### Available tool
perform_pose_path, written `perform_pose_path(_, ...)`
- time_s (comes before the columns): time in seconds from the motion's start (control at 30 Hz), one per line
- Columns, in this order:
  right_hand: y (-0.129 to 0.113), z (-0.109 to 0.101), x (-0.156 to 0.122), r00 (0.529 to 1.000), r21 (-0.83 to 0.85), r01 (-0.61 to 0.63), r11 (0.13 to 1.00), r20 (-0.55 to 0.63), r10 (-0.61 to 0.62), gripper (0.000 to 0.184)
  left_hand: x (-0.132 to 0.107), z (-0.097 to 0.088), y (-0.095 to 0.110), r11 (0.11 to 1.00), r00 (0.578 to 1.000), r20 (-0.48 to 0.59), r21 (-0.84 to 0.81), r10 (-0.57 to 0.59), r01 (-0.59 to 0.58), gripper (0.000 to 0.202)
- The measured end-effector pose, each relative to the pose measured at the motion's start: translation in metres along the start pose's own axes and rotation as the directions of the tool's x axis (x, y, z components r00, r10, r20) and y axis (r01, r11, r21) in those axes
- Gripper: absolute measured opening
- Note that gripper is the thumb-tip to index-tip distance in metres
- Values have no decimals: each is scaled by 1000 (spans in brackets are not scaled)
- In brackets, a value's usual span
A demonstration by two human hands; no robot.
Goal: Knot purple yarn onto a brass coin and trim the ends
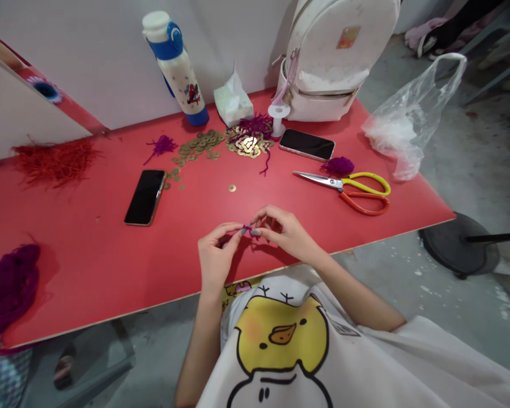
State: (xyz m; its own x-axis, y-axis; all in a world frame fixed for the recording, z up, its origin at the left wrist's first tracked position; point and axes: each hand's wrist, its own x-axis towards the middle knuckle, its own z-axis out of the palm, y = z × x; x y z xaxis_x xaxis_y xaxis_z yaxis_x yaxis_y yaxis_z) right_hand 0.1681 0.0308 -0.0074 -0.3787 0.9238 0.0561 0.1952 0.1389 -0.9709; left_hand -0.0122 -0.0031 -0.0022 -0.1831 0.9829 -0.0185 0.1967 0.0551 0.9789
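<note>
My left hand [216, 256] and my right hand [280, 229] meet over the near edge of the red table [89, 255]. Both pinch a short piece of purple yarn [247, 229] between their fingertips. A single brass coin [232, 187] lies on the table just beyond my hands. Farther back lie a heap of brass coins [202, 144] and a shinier heap mixed with purple yarn [250, 139]. Whether a coin sits in the pinch is hidden by my fingers.
Orange-and-yellow scissors [352, 190] and a purple yarn ball [338, 165] lie at the right. Two phones [145, 196] [307, 144], a bottle [179, 68], tissues [233, 102], a white backpack [335, 56], a plastic bag [403, 124], red threads [55, 161] and purple yarn [8, 289] surround them.
</note>
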Motion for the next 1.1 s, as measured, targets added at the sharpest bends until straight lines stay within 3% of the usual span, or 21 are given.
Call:
perform_pose_path(0.2,0,6,-2,999,20,10,1000,38,-10,7,-1,2,-2,990,995,-35,-112,-90,86,12)
perform_pose_path(0.37,0,10,-4,998,-62,5,998,62,-1,10,-3,5,-2,972,989,-38,-195,-143,132,14)
perform_pose_path(0.57,-1,13,-6,989,-115,117,987,99,-106,18,-3,8,1,949,982,-64,-276,-177,153,19)
perform_pose_path(0.8,-3,9,-11,977,-337,90,937,215,-16,19,-2,16,1,873,971,-19,-441,-238,206,31)
perform_pose_path(0.93,-3,-1,-11,981,-374,99,922,191,-28,14,-4,17,2,909,979,2,-373,-202,188,29)
perform_pose_path(1.1,-9,-9,-5,992,-291,120,949,73,-103,19,-8,18,3,982,994,-32,-158,-108,102,16)
